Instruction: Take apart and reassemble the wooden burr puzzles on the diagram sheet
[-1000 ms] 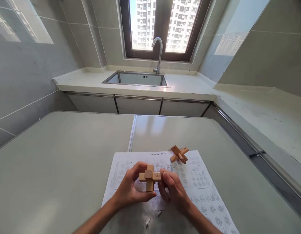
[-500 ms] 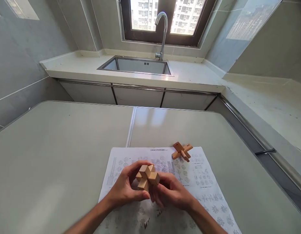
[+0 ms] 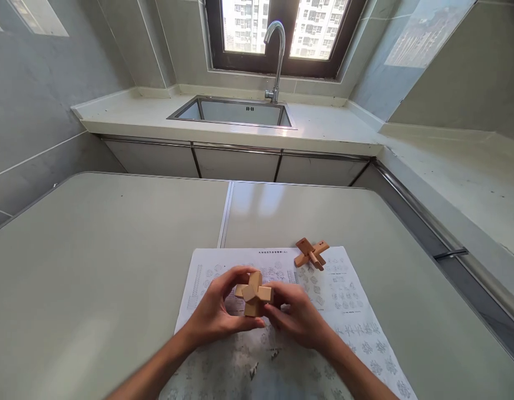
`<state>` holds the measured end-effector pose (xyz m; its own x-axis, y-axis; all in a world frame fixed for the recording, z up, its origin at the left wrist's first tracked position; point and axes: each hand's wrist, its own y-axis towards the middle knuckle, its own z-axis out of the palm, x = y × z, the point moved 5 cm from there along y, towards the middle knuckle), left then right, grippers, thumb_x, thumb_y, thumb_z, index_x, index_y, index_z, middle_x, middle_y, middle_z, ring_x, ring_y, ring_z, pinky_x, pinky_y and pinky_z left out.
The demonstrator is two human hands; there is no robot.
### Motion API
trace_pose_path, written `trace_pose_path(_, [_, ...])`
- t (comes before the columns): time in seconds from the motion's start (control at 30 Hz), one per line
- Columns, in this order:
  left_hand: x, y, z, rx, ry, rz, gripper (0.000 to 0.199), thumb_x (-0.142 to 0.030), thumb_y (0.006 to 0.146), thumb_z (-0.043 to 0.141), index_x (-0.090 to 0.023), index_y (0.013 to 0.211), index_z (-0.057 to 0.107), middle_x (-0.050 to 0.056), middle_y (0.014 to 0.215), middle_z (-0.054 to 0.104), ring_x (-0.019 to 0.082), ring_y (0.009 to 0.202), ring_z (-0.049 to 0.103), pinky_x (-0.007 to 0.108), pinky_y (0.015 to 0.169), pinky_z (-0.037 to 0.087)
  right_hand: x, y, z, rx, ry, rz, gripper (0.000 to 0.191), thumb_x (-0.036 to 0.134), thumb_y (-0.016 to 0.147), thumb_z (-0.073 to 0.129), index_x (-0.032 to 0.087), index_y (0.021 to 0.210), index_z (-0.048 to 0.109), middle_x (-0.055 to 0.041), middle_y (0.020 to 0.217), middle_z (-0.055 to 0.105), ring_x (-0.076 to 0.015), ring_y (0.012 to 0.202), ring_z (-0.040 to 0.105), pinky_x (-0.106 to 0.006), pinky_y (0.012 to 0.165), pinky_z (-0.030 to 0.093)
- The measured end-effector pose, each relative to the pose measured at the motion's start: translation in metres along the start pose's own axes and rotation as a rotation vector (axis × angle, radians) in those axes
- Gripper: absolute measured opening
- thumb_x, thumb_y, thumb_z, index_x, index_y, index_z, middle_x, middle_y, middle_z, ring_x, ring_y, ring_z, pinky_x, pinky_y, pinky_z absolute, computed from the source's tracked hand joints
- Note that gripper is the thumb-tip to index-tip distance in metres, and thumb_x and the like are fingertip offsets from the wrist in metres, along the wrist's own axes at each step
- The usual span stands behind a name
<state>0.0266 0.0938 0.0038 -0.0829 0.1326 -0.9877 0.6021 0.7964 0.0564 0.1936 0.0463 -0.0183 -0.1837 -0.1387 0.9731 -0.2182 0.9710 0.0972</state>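
Note:
Between my two hands is a light wooden burr puzzle (image 3: 252, 293) with blocky arms sticking out in several directions. My left hand (image 3: 217, 305) curves around its left side, fingers on top and thumb beneath. From the right, my right hand (image 3: 294, 314) pinches the arm on that side with thumb and fingers. The puzzle is held above a printed instruction sheet (image 3: 352, 328). A second, darker wooden puzzle (image 3: 311, 254) with crossed pieces and a round rod lies on the sheet's upper right.
The sheet lies on a pale table (image 3: 94, 266) with a seam (image 3: 226, 214) down its middle. Beyond the table's far edge are a counter (image 3: 323, 122), a sink (image 3: 236, 111) and a tall faucet (image 3: 277, 61) below a window. Another counter (image 3: 460, 172) runs along the right.
The wooden puzzle has been turned in my hands, so a different face points up. Both hands have shifted slightly, and the right fingers have closed in on its right arm.

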Motion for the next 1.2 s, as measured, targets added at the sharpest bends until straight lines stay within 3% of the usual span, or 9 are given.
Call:
trace_pose_path(0.1, [-0.003, -0.002, -0.001, -0.106, 0.099, 0.051, 0.061, -0.037, 0.071, 0.096, -0.026, 0.116, 0.057, 0.002, 0.102, 0.066, 0.021, 0.097, 0.066, 0.032, 0.085, 0.052, -0.002, -0.004, 0.0, -0.152, -0.212, -0.081, 0.009, 0.014, 0.087, 0.064, 0.021, 0.092, 0.065, 0.0035, 0.067, 0.062, -0.0127, 0.057, 0.054, -0.024, 0.058, 0.043])
trace_pose_path(0.2, [-0.003, -0.004, -0.001, -0.165, 0.153, 0.092, 0.06, -0.039, 0.072, 0.095, -0.025, 0.114, 0.054, 0.001, 0.098, 0.065, 0.02, 0.092, 0.065, 0.033, 0.084, 0.052, -0.003, -0.006, 0.005, -0.162, -0.236, -0.116, 0.014, 0.012, 0.089, 0.06, 0.023, 0.098, 0.063, 0.003, 0.068, 0.064, -0.0139, 0.057, 0.058, -0.024, 0.057, 0.045])
trace_pose_path(0.5, [-0.009, -0.005, 0.0, -0.18, 0.252, 0.166, 0.062, -0.036, 0.075, 0.093, -0.027, 0.124, 0.057, 0.002, 0.103, 0.068, 0.02, 0.092, 0.066, 0.033, 0.084, 0.054, 0.002, -0.004, 0.005, -0.183, -0.266, -0.167, 0.016, 0.018, 0.096, 0.06, 0.024, 0.082, 0.055, 0.003, 0.065, 0.059, -0.0147, 0.056, 0.057, -0.026, 0.056, 0.042])
trace_pose_path(0.8, [-0.008, -0.004, 0.0, -0.154, 0.287, 0.187, 0.062, -0.037, 0.079, 0.091, -0.029, 0.13, 0.056, 0.004, 0.11, 0.065, 0.02, 0.094, 0.063, 0.035, 0.087, 0.054, -0.001, -0.006, 0.006, -0.213, -0.266, -0.165, 0.014, 0.02, 0.096, 0.061, 0.024, 0.084, 0.055, 0.0023, 0.068, 0.061, -0.0142, 0.056, 0.056, -0.025, 0.055, 0.042])
trace_pose_path(0.9, [-0.007, -0.003, 0.001, -0.146, 0.309, 0.216, 0.064, -0.036, 0.079, 0.092, -0.03, 0.132, 0.056, 0.004, 0.111, 0.064, 0.021, 0.096, 0.062, 0.035, 0.088, 0.053, -0.002, -0.006, 0.006, -0.178, -0.22, -0.125, 0.004, 0.019, 0.095, 0.062, 0.023, 0.095, 0.062, 0.0008, 0.073, 0.064, -0.0145, 0.059, 0.059, -0.025, 0.056, 0.045])
trace_pose_path(1.07, [-0.01, -0.002, 0.001, -0.129, 0.312, 0.251, 0.065, -0.036, 0.08, 0.092, -0.031, 0.133, 0.056, 0.006, 0.116, 0.063, 0.022, 0.102, 0.063, 0.036, 0.091, 0.054, -0.003, -0.002, 0.008, -0.086, -0.078, -0.029, 0.036, 0.015, 0.088, 0.065, 0.026, 0.123, 0.062, -0.0002, 0.087, 0.069, -0.0136, 0.063, 0.059, -0.023, 0.053, 0.046])
trace_pose_path(1.2, [-0.013, -0.001, 0.002, -0.124, 0.314, 0.256, 0.061, -0.035, 0.082, 0.089, -0.03, 0.134, 0.056, 0.007, 0.118, 0.063, 0.023, 0.103, 0.063, 0.037, 0.09, 0.055, 0.002, -0.001, 0.005, -0.044, 0.038, -0.014, 0.044, 0.016, 0.087, 0.067, 0.026, 0.129, 0.057, -0.0035, 0.102, 0.07, -0.0134, 0.068, 0.059, -0.025, 0.059, 0.048])
